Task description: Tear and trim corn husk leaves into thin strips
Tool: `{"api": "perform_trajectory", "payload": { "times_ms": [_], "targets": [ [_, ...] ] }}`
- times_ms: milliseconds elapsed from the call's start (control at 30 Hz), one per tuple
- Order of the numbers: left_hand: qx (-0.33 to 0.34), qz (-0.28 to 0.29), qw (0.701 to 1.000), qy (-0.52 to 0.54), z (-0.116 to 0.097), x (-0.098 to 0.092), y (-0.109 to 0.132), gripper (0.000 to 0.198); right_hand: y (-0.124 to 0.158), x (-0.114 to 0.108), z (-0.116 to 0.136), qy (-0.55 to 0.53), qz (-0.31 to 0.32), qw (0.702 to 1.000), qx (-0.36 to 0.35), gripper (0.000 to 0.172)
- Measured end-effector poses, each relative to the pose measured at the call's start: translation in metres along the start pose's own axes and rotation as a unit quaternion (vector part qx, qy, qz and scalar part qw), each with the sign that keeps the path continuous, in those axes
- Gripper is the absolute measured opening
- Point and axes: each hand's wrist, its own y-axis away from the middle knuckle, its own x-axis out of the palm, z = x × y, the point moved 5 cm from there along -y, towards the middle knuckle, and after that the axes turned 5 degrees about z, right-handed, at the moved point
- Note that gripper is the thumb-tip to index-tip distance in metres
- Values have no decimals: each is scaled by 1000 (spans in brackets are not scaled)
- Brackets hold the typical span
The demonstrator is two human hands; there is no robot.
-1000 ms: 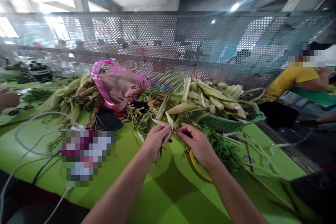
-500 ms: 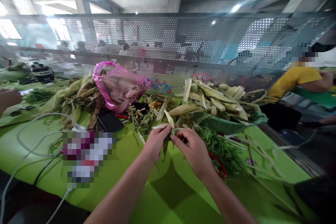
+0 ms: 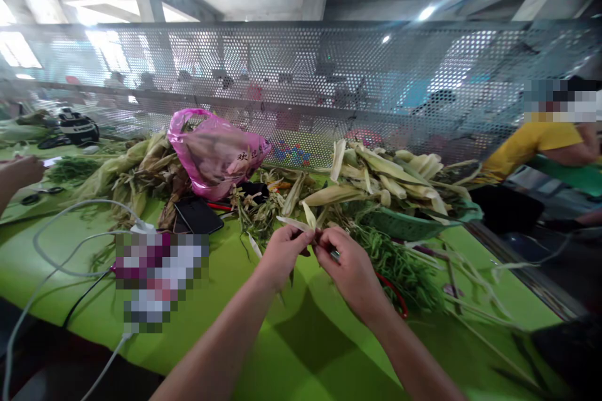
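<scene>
My left hand (image 3: 281, 254) and my right hand (image 3: 350, 272) meet above the green table (image 3: 291, 344), fingertips pinched together. Both are closed on pale corn husk strips (image 3: 301, 220) that stick up and to the left from my fingers; a thin dark strand hangs below my left hand. A red-handled tool (image 3: 392, 291) lies on the table just right of my right hand, partly hidden by it. Behind my hands stands a green basket (image 3: 404, 222) heaped with pale husks (image 3: 385, 175).
A pink plastic bag (image 3: 216, 153), a dark phone (image 3: 197, 216) and a pile of green husks (image 3: 136, 175) lie at the left. White cables (image 3: 61, 244) loop at the near left. A perforated metal screen (image 3: 301, 88) backs the table. Another person's hand (image 3: 19, 172) is far left; a person in yellow (image 3: 536, 141) sits at the right.
My right hand has moved in toward my left hand, covering the tool on the table. The husk strips have shifted in my fingers and now point up and left.
</scene>
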Motion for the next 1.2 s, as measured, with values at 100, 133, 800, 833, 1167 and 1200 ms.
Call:
{"api": "perform_trajectory", "payload": {
  "times_ms": [100, 133, 800, 833, 1167, 1200],
  "targets": [
    [2, -12, 1000, 5, -1, -1, 0, 32, 0, 1, 1, 8, 13, 1000, -6, 16],
    [5, -16, 1000, 8, -2, -1, 1, 32, -1, 2, 2, 9, 18, 1000, -5, 16],
    [-32, -7, 995, 92, -1, -6, 2, 33, 5, 0, -15, -280, 15, 946, 165, 32],
    [-34, -1, 995, 97, -1, -4, 2, 33, 5, 3, -16, -320, 19, 931, 176, 34],
    [-42, 32, 995, 86, -1, 2, 1, 38, 1, -1, -25, -253, 8, 955, 156, 27],
    [-40, 34, 995, 87, -2, 3, 1, 39, 2, -2, -26, -265, 9, 951, 161, 27]
  ]
}}
